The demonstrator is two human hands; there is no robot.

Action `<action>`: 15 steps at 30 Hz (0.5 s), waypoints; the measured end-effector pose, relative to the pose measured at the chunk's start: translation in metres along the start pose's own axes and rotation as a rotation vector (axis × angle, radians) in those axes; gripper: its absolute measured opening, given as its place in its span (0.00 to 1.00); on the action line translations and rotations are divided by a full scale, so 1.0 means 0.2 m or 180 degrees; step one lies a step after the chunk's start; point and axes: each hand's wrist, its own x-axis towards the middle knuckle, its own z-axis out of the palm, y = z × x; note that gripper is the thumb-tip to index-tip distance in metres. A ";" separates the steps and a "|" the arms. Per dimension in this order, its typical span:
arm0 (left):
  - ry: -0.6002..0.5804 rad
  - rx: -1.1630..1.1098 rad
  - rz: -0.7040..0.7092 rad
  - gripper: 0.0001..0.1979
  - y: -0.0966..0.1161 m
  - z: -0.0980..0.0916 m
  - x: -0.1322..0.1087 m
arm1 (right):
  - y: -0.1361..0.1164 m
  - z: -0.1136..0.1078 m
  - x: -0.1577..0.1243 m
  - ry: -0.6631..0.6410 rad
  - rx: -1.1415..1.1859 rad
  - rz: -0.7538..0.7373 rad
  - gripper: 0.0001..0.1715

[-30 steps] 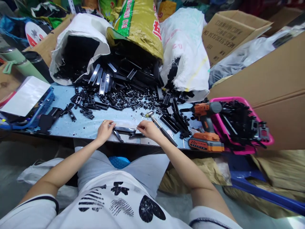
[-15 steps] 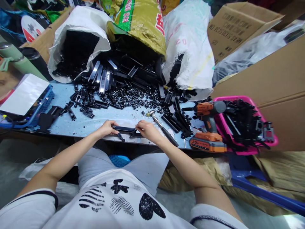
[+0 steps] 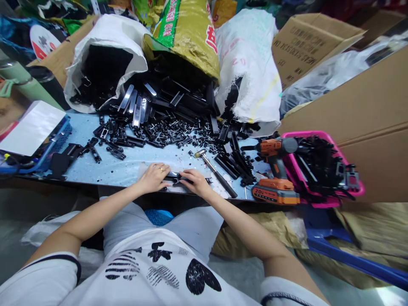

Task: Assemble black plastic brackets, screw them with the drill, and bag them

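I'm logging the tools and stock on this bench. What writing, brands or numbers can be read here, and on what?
"20v": on the orange drill battery.
Red and white characters on the yellow-green sack: too blurred to read.
Upside-down print on the cardboard box: too blurred to read.
Faint pink print on the white sack: unreadable.

Pale blue table (image 3: 127,163) carried loose black parts (image 3: 165,127), black strip (image 3: 174,174) at near edge, hammer (image 3: 214,169), orange drill (image 3: 276,170).
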 end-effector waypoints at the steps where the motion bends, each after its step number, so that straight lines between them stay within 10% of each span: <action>1: -0.0127 0.0153 0.0161 0.26 0.03 0.02 0.02 | 0.02 0.01 -0.02 -0.0010 -0.0031 -0.0073 0.21; 10: -0.0301 0.0607 0.0800 0.35 0.02 0.07 0.06 | 0.17 -0.05 -0.01 -0.0762 -0.0721 -0.0870 0.28; 15: -0.0025 0.0896 0.0222 0.27 0.04 0.06 0.05 | 0.14 -0.06 -0.01 -0.0332 -0.1541 -0.0566 0.31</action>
